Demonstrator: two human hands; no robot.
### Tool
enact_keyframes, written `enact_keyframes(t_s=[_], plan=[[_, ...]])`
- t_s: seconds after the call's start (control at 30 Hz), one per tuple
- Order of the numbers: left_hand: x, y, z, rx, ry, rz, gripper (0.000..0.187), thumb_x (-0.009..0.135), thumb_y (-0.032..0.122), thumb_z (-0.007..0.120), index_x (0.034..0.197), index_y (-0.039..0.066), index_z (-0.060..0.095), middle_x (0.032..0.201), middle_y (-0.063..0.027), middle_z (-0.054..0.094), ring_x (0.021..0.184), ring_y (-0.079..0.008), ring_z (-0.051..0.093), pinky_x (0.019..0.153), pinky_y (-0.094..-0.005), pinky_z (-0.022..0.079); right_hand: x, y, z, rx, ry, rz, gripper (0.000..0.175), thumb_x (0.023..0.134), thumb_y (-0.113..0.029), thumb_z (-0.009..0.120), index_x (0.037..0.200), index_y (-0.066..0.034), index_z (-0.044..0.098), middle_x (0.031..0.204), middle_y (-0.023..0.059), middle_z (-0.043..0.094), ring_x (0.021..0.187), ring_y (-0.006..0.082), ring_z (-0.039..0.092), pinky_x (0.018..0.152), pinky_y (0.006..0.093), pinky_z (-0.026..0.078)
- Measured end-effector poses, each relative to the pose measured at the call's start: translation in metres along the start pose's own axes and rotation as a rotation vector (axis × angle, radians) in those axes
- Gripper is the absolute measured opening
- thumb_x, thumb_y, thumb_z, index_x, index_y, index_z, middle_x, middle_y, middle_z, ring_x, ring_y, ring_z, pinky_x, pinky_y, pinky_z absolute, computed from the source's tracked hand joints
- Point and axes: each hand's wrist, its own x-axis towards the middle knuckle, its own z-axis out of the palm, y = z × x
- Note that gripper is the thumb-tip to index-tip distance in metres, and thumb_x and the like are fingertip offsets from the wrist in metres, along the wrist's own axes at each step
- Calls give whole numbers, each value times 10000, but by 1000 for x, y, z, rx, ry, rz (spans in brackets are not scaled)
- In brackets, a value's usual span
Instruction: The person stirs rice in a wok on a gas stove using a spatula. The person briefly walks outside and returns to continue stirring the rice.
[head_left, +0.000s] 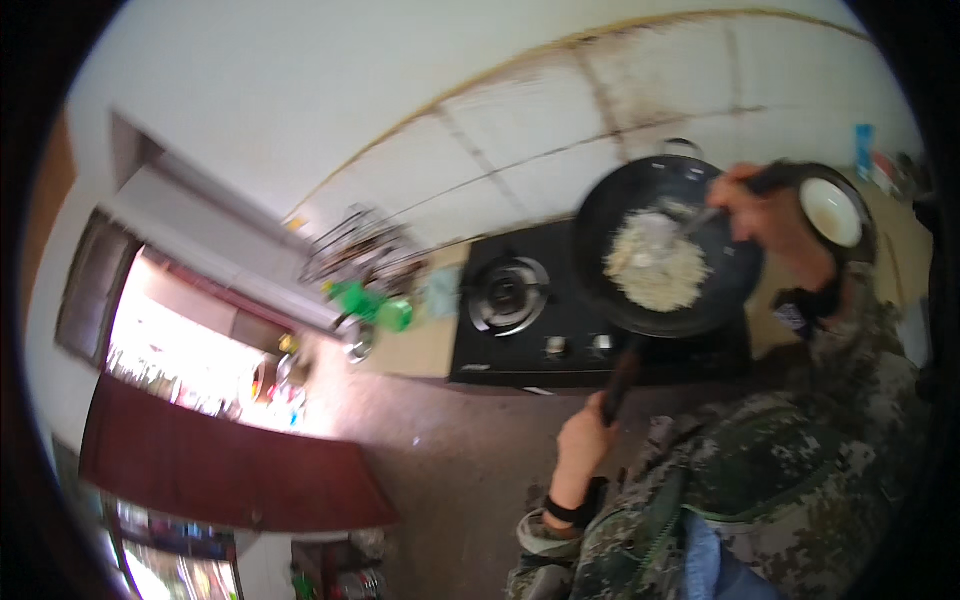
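A black wok (600, 247) sits over the right side of the gas stove (517, 367). Inside it lies a heap of white food (660, 262) that looks like cooked rice. My left hand (581, 446) grips the wok's long dark handle (621, 386) in front of the stove. With my right hand (750, 214) I hold a spatula (701, 221) by its dark handle; its metal shaft slants down into the rice. The spatula's head is blurred and partly hidden in the rice.
The left burner (507, 296) is bare. A white bowl (830, 211) stands right of the wok. Green bottles (371, 306) and a wire rack (367, 251) are at the counter's left end. A tiled wall (540, 180) rises behind; a red-brown door (225, 457) stands at lower left.
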Motion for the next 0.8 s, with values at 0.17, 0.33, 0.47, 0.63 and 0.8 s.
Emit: enact_keyframes(t_s=[0.17,0.33,0.47,0.63,0.8], plan=[[1,3,-5,5,16,85,511,784,179,727,1274,120,594,963,-241,695,907,-438,670,752,-521,534,-14,-9,-7,-89,-95,6,205,929,-194,628,857,-12,686,711,49,647,508,121,599,474,271,438],[1,5,-6,-5,34,104,489,798,201,713,1266,139,590,953,-224,700,896,-428,674,752,-519,541,-23,-21,-18,-185,-104,116,200,926,-183,646,817,-18,681,708,44,660,464,126,602,451,249,451],[0,4,-6,24,18,86,483,805,208,700,1270,149,587,958,-220,702,891,-430,673,756,-527,540,-25,-32,-25,-126,-60,86,248,891,-263,675,811,-28,670,687,35,628,451,114,580,445,256,444],[0,6,-6,-4,27,111,481,806,208,695,1271,146,588,953,-220,702,894,-433,672,758,-526,540,-23,-32,-29,-168,16,108,215,913,-213,648,813,-25,675,730,36,660,456,125,594,431,244,437],[-1,5,-9,16,12,118,491,799,216,704,1271,146,588,955,-218,704,899,-431,673,761,-525,541,-16,-22,-29,-156,11,113,259,904,-247,669,802,-9,669,652,41,629,428,136,583,425,254,439]])
